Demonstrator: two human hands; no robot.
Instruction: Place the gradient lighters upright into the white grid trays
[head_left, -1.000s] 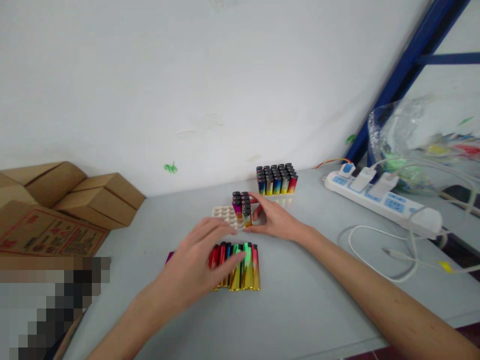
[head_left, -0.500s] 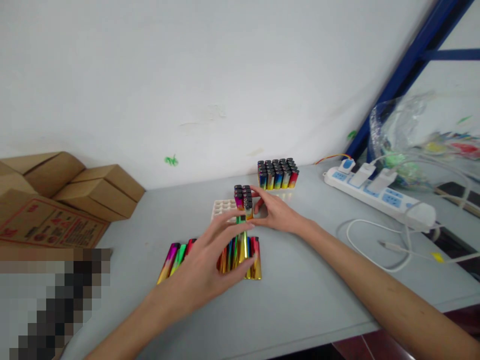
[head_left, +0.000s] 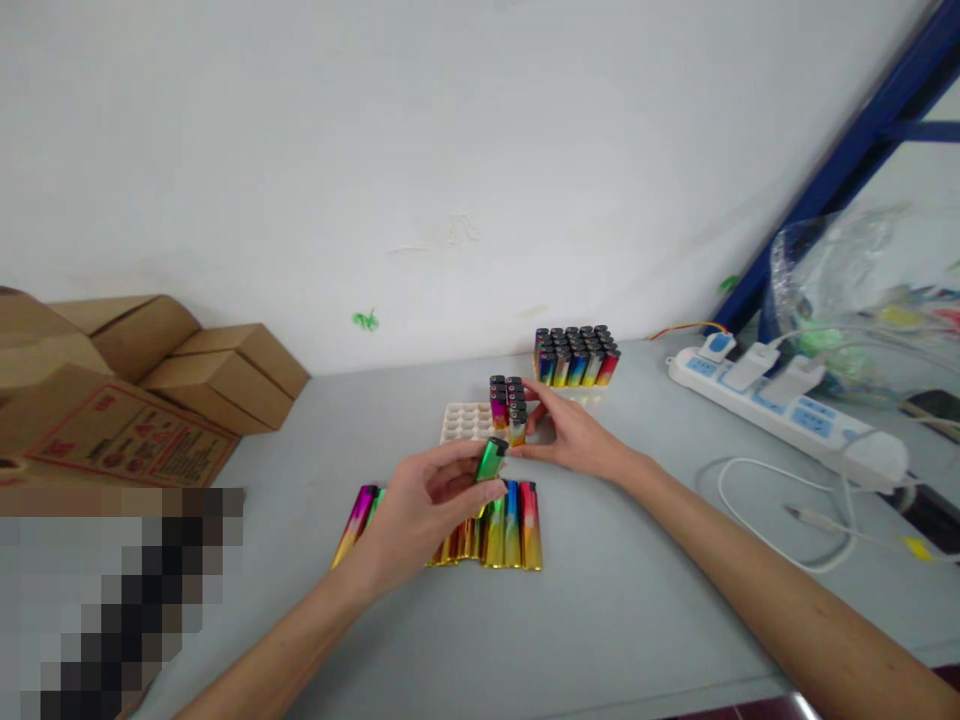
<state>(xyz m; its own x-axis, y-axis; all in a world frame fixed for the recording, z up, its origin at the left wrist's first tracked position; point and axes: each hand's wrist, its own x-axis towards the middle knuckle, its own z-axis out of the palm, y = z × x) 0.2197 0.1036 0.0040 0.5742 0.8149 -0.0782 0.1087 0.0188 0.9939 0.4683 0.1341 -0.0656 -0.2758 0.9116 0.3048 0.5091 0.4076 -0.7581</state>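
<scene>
In my left hand point(head_left: 412, 515), a shiny green lighter point(head_left: 491, 461) with a black top is pinched between thumb and fingers, tilted. It is held above a row of metallic lighters point(head_left: 531, 525) lying side by side on the table; my hand hides part of that row. Beyond them is a white tray point(head_left: 463, 420) with round holes. Black-topped lighters point(head_left: 499, 408) stand upright in its right part. My right hand point(head_left: 577, 436) is curled at the tray's right edge, thumb and forefinger against the tray and its standing lighters.
A full block of upright lighters point(head_left: 576, 358) stands near the wall. To the right lie a white power strip point(head_left: 787, 400) with plugs and a looped white cable point(head_left: 750, 545). Cardboard boxes point(head_left: 225, 380) occupy the left. A clear plastic bag point(head_left: 832, 280) is at the far right.
My left hand has closed on the green lighter and raised it from the row. My right hand stays by the tray. The view has shifted slightly left.
</scene>
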